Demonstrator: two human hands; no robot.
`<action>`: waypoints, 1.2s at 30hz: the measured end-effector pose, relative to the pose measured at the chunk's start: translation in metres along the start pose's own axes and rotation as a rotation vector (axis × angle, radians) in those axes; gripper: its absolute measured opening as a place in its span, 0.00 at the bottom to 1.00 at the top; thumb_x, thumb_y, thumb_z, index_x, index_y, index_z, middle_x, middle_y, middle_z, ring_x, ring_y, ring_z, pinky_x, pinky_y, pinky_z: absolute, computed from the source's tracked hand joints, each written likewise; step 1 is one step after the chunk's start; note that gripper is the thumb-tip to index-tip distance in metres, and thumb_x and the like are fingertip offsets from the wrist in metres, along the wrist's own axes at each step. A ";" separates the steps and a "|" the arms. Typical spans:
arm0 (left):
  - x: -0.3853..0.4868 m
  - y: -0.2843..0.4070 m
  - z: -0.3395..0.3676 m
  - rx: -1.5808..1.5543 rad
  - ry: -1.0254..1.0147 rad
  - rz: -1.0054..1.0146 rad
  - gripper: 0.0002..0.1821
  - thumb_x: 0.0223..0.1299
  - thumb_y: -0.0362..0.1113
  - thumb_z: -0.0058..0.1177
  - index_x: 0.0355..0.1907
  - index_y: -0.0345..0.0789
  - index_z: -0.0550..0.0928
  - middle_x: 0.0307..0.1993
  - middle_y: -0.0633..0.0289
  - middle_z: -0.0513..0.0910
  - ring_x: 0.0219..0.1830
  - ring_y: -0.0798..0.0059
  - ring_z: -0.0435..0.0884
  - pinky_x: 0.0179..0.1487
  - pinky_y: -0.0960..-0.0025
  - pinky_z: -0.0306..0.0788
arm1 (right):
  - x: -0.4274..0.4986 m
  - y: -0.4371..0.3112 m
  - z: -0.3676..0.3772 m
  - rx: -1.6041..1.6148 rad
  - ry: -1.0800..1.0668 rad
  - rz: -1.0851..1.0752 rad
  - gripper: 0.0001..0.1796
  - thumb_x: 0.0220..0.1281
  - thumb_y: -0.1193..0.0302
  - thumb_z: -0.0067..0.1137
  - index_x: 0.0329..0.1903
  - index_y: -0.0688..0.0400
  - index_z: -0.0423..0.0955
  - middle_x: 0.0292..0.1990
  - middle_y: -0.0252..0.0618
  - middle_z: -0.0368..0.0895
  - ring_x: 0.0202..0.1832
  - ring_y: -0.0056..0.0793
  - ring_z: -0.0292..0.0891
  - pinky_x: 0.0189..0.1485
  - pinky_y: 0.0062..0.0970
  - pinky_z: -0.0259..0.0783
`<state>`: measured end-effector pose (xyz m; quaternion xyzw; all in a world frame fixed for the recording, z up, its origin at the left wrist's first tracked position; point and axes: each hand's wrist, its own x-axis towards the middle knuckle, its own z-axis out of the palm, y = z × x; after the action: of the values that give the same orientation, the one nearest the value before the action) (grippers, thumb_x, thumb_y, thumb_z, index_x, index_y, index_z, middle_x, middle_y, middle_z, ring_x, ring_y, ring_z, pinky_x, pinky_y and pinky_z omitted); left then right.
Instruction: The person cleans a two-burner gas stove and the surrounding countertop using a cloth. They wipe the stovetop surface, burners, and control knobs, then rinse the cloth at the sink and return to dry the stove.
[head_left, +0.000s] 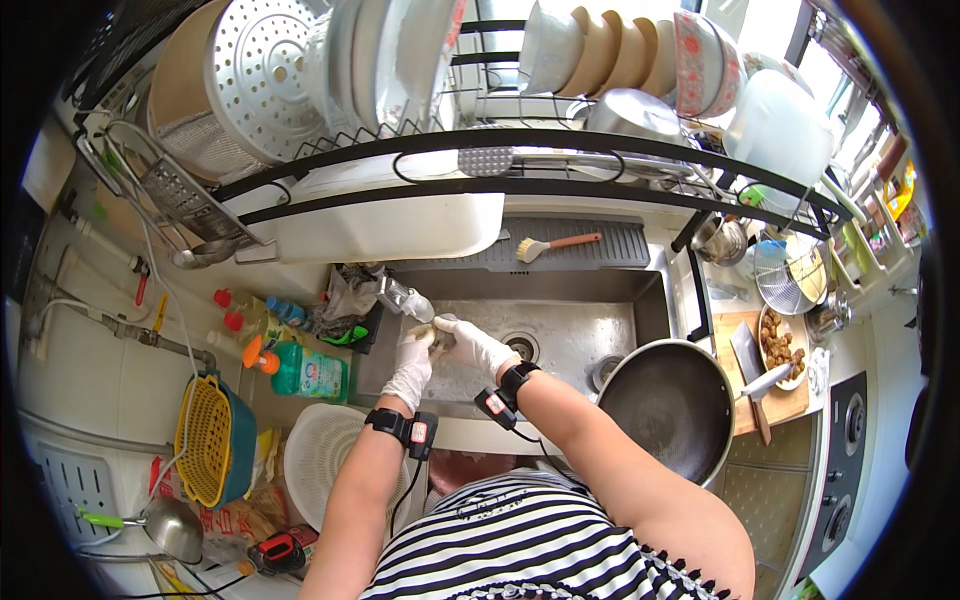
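Note:
My left hand (414, 364) and my right hand (472, 343), both in thin white gloves, meet over the left part of a stainless steel sink (555, 319). Between their fingertips is a small, pale thing, mostly covered, just under the faucet (394, 294); what it is I cannot tell. My right thumb and fingers press against it, while the left fingers curl at its other side. Water seems to run from the faucet's end onto the fingers. A drain strainer (520, 346) lies right of my right hand. Dark bands with small boxes circle both wrists.
A black frying pan (667, 412) overhangs the sink's right front corner. Right of it, a cleaver (752, 375) and a bowl of brown food pieces (780, 346) rest on a cutting board (727, 330). Green soap bottle (309, 370) and white colander (322, 457) stand left. A dish rack (555, 139) spans above a scrub brush (559, 244).

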<state>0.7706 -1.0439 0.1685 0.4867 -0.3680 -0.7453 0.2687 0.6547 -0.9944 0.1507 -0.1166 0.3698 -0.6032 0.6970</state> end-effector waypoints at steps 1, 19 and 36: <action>-0.003 0.002 0.002 0.029 -0.028 -0.007 0.10 0.59 0.30 0.47 0.44 0.37 0.71 0.39 0.63 0.75 0.37 0.73 0.75 0.37 0.70 0.73 | 0.002 -0.003 -0.002 0.066 0.013 0.055 0.14 0.58 0.65 0.53 0.45 0.55 0.68 0.36 0.37 0.76 0.35 0.31 0.72 0.37 0.30 0.69; -0.018 -0.002 -0.030 0.167 -0.016 -0.083 0.22 0.59 0.35 0.48 0.55 0.31 0.63 0.44 0.57 0.74 0.37 0.68 0.79 0.35 0.69 0.74 | 0.092 -0.098 -0.009 -1.510 0.527 -0.392 0.20 0.57 0.66 0.49 0.51 0.59 0.70 0.46 0.49 0.76 0.50 0.36 0.70 0.53 0.28 0.63; -0.009 -0.015 -0.024 0.174 -0.041 -0.123 0.21 0.56 0.34 0.51 0.52 0.32 0.66 0.41 0.57 0.77 0.29 0.71 0.79 0.27 0.74 0.73 | 0.053 -0.089 -0.009 -1.235 0.244 -0.463 0.21 0.48 0.68 0.51 0.46 0.66 0.70 0.44 0.56 0.74 0.53 0.45 0.66 0.53 0.28 0.62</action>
<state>0.7960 -1.0356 0.1551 0.5144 -0.4062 -0.7355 0.1716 0.5814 -1.0627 0.1785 -0.5013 0.6887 -0.4236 0.3081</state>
